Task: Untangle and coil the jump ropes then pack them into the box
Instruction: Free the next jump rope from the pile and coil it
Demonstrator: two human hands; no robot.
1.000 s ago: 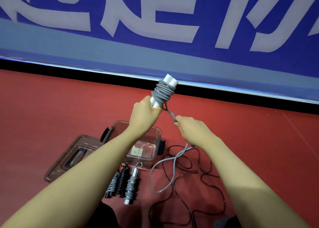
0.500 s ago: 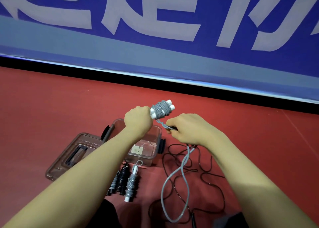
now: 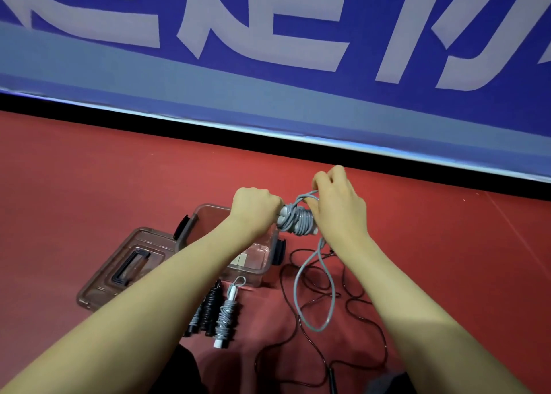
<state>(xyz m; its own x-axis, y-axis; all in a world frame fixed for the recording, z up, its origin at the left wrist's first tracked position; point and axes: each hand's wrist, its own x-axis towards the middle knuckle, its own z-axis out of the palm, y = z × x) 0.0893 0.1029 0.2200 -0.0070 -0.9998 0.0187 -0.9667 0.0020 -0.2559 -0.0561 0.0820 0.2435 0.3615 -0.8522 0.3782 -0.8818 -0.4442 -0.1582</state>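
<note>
While two hands (image 3: 256, 207) (image 3: 337, 205) wrap one grey rope (image 3: 298, 220), three coiled ropes (image 3: 213, 311) beside.

Five jump ropes (image 3: 298, 222) (three coiled), one box (image 3: 259, 256), one lid (image 3: 119, 268)

The left hand (image 3: 256, 207) grips the white handles of a grey jump rope (image 3: 298, 220), held level above the open clear box (image 3: 208, 214). The right hand (image 3: 337, 205) pinches the grey cord over the coil already wound round those handles; the free length hangs in a loop (image 3: 313, 304) down to the red floor (image 3: 119, 185). Just left of the box lies its lid (image 3: 119, 271). In front of the box lie three coiled ropes: a grey-white bundle (image 3: 225, 319), a black one (image 3: 210, 304) beside it, and another (image 3: 195, 319), partly hidden by the left forearm. A loose black rope (image 3: 357, 301) sprawls on the floor at the right. A blue banner (image 3: 268, 95) runs along the floor's far edge.
</note>
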